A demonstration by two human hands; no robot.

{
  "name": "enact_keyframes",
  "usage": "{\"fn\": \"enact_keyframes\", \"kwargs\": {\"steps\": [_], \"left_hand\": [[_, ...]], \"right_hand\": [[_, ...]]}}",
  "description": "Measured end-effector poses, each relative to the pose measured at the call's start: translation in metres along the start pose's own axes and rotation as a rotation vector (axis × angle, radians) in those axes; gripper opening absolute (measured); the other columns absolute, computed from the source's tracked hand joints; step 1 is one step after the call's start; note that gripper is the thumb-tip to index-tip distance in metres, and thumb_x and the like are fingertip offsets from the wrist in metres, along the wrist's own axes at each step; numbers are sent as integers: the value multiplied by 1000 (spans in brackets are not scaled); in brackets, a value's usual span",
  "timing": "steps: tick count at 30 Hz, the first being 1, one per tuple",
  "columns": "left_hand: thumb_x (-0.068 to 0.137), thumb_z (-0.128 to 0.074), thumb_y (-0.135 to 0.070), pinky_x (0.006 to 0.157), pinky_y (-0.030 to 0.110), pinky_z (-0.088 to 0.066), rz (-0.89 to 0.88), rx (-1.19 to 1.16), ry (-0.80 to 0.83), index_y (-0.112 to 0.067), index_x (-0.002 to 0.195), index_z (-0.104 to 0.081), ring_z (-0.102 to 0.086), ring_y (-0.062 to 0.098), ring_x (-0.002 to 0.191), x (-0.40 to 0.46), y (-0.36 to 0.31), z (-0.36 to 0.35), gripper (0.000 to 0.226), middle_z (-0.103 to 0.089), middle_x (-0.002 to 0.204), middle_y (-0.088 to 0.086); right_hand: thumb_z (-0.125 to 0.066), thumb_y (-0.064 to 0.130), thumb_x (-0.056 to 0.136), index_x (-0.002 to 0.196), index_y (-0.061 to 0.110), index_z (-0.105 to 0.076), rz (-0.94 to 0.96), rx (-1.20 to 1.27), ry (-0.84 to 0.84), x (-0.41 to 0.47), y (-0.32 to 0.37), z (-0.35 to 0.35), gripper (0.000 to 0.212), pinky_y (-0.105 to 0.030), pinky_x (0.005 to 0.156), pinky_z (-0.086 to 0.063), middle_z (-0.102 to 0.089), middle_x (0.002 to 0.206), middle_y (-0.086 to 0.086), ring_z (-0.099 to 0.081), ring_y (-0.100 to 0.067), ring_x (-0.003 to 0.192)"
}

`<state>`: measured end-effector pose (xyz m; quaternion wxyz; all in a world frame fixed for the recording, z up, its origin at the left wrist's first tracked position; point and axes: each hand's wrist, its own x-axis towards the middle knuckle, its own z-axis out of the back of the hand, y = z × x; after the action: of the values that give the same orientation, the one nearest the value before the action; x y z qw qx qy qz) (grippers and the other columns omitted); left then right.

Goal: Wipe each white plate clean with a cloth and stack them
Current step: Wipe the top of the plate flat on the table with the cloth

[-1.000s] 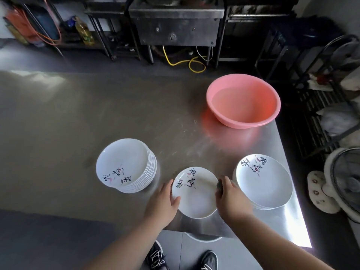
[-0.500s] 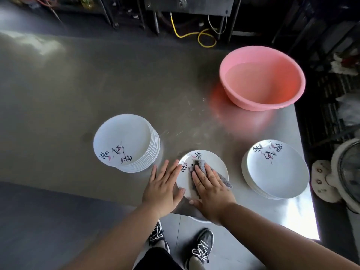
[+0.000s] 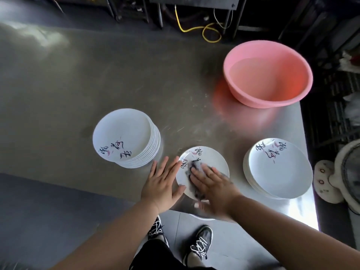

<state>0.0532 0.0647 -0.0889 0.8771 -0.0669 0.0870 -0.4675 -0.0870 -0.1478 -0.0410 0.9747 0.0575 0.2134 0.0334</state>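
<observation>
While the wipe is under way, the parts of the scene read as follows.

Plate: a single white plate (image 3: 209, 160) lies flat on the bench (image 3: 81, 90) near its front edge, between the two stacks and apart from both.
Cloth: a dark cloth (image 3: 194, 168) lies on the plate face under the right hand; a second ago it was bunched at the plate's right rim, and half a second ago it was already on the face.
Right hand: the right hand (image 3: 212, 184) lies flat, fingers straight, pressing the cloth down; it is blurred, which suggests a rubbing stroke, and it now sits over the near left part of the plate.
Left hand: the left hand (image 3: 163, 184) is spread flat, fingers straight, against the plate's left rim; it holds nothing, and has stayed there as a brace.
Left stack: the taller pile (image 3: 124, 133) stands left of the plate, unmoved.
Right stack: the lower pile (image 3: 280, 168) stands at the bench's right edge, unmoved.
Basin: a pink basin (image 3: 268, 75) sits at the far right, holding water.
Meaning: the step has passed from setting the plate down to wiping it; stacking of this plate is not yet done, and which pile is the clean one cannot be told.
</observation>
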Motion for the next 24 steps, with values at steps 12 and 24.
{"fn": "enact_keyframes", "kwargs": {"steps": [12,24], "left_hand": [[100,-39,-63,128,59,-18,19,4,-10,-23,168,-20,-11,24,163,0,-2,4,81,-17,175,-8],[100,-35,-64,128,58,-17,37,0,19,-22,168,-21,-8,22,163,0,-3,6,81,-14,175,-8]], "right_hand": [[-18,80,95,167,20,-20,-58,-10,29,-22,11,2,93,-47,128,1,-11,174,-1,-6,-34,161],[-27,77,94,160,16,-42,-120,47,109,-51,33,3,91,-50,124,-8,-33,169,-6,-21,-35,158]]}}
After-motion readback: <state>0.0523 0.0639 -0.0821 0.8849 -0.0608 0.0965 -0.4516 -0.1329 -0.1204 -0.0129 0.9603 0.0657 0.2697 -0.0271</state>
